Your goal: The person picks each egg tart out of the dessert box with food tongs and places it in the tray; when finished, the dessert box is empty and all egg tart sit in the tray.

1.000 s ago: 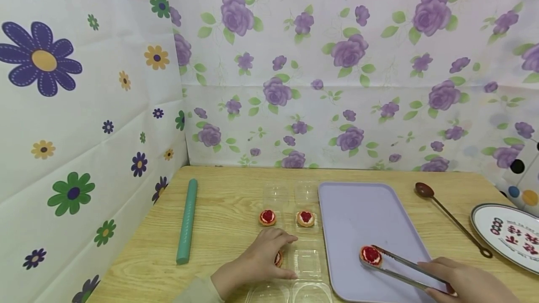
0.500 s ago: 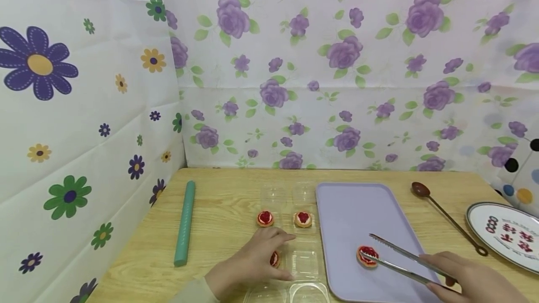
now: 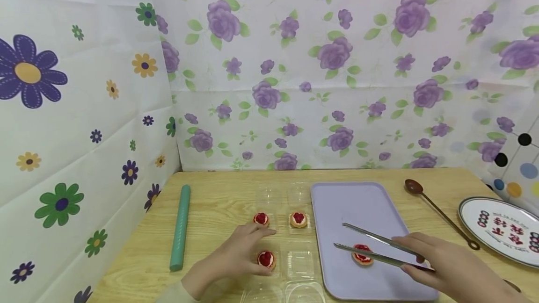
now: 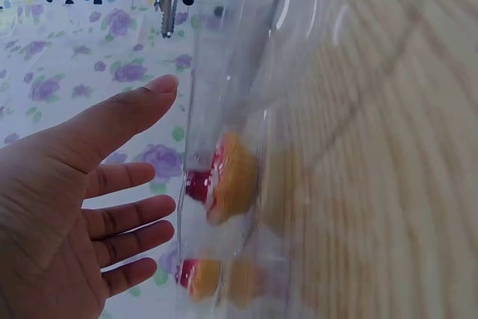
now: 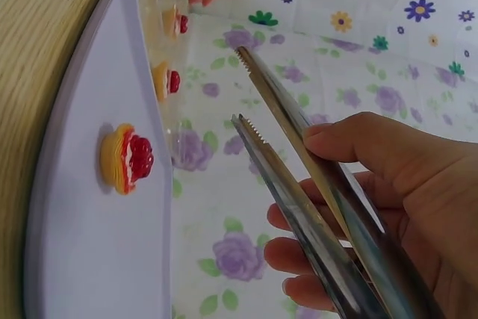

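My right hand (image 3: 446,263) holds metal tongs (image 5: 287,110), their two arms spread apart with nothing between the tips. Below them on the lilac tray (image 3: 349,200) lies a small tart (image 5: 119,158) with a red topping, partly covered by a tong arm in the head view. My left hand (image 3: 236,256), fingers loosely extended, hovers beside the clear plastic container (image 3: 301,263). One tart (image 3: 266,259) sits in a compartment right at its fingers. Farther back, two more tarts, a left one (image 3: 261,219) and a right one (image 3: 299,220), sit in compartments.
A teal rolling pin (image 3: 180,228) lies at the left of the wooden table (image 3: 219,209). On the right are a brown long-handled spoon (image 3: 438,212) and a white plate (image 3: 501,228) with red lettering. Flowered cloth (image 3: 269,60) hangs behind.
The tongs, earlier around the tart on the tray, have spread and moved up and left off it. The tart stays on the tray. My left hand has shifted slightly left, uncovering the tart beside it.
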### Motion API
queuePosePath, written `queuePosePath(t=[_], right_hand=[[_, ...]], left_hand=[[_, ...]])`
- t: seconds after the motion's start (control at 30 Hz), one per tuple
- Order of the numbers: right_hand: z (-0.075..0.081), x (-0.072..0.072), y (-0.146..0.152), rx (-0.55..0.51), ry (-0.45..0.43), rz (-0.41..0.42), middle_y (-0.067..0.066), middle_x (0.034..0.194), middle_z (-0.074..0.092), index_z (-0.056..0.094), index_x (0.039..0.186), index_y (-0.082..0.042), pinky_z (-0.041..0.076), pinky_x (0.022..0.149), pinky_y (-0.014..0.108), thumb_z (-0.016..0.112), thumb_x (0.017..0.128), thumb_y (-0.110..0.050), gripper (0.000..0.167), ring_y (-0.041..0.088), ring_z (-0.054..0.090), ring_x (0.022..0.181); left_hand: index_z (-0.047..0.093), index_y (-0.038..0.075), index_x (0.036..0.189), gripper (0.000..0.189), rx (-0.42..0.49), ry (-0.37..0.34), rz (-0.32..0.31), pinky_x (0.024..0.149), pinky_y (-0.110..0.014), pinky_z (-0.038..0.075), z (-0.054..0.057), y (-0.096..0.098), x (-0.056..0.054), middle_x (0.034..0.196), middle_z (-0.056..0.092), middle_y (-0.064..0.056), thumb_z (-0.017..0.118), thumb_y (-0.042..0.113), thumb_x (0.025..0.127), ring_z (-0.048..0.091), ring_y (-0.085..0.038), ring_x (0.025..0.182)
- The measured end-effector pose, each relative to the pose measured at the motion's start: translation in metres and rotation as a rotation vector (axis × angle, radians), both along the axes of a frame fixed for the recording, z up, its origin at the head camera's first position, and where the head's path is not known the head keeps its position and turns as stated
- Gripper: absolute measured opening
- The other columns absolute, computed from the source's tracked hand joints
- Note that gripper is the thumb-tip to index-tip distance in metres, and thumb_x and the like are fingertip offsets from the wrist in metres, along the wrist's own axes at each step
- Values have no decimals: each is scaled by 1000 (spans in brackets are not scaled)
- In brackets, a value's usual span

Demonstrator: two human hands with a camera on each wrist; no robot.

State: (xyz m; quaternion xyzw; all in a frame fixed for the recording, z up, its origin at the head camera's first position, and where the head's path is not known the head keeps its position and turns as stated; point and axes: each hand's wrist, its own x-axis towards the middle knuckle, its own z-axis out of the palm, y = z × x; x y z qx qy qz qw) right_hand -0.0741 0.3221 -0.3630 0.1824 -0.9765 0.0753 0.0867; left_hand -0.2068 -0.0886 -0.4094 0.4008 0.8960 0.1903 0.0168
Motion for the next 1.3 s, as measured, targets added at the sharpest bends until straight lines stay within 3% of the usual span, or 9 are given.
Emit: queuePosePath(t=[0.17,0.4,0.53,0.67,0.9,1.03,1.3], right_hand=[[5,-8,-18,-5,113,70,-8,105,66,65,121,-20,43,53,18,71,84,-42,43,-13,48,73],[9,-18,-43,-38,264,176,-6,106,68,66,118,-21,45,54,15,78,78,-33,43,-12,53,72],[9,-26,-58,-19,318,234,-6,104,68,67,116,-21,48,55,16,79,78,-34,42,-4,59,74],[9,-34,-75,17,340,280,-8,101,68,68,114,-19,52,59,20,78,78,-36,41,1,62,79],[4,-47,-104,36,340,387,-7,97,67,68,111,-13,49,58,16,79,74,-27,40,-4,56,72],[0,-52,-116,56,334,407,-8,95,67,69,109,-14,52,60,18,78,75,-27,38,2,62,76],[-5,-57,-134,116,282,422,-6,89,66,69,105,-11,52,60,19,75,74,-25,34,4,60,75]], left_hand=[[50,14,139,81,36,-19,6,104,-55,39,-1,-17,-2,135,54,-8,83,43,70,48,-30,125],[48,15,140,81,48,-94,23,103,-52,42,0,-38,-6,133,54,-3,83,37,70,48,-27,124],[48,14,141,81,59,-143,0,103,-51,43,0,-46,-8,132,55,-3,82,37,72,48,-27,124],[48,13,140,80,68,-166,-23,103,-47,43,-5,-51,-10,129,56,-2,81,40,72,49,-24,122],[49,16,140,79,104,-176,-39,104,-40,42,-19,-52,-14,125,57,2,80,45,73,50,-18,118],[49,19,139,79,137,-187,-33,105,-39,42,-25,-50,-15,125,57,4,79,49,73,50,-17,118],[51,18,136,76,176,-203,-21,106,-38,41,-32,-45,-14,125,57,5,79,48,72,50,-15,117]])
